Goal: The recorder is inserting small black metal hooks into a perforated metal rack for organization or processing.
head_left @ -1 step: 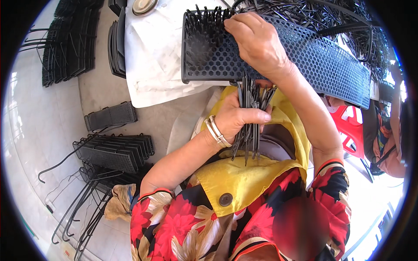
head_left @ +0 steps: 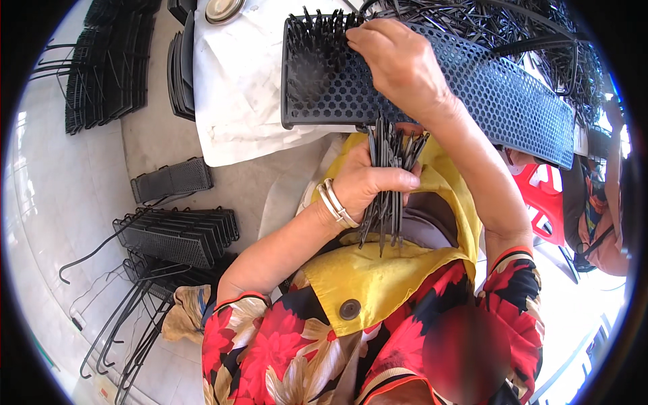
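My left hand [head_left: 364, 181] is closed round a bundle of thin black strips [head_left: 383, 226], its thumb lying across them. The strips stick out above and below the fist, just in front of the panel's near edge. Farther up, my right hand [head_left: 403, 67] is closed, fingertips pinched together at the upright black pieces [head_left: 312, 50]. What those fingertips hold, if anything, is hidden. These pieces stand packed at the left end of a long black perforated panel [head_left: 466, 81], whose round holes show over the rest of its surface.
Loose black strips [head_left: 466, 23] are heaped behind the panel. White sheeting [head_left: 236, 88] covers the surface at its left. Stacked black mesh racks [head_left: 177, 237] with long hooked wires stand on the floor at left, more [head_left: 111, 67] farther back. A red chair [head_left: 543, 196] and another person [head_left: 607, 223] are at right.
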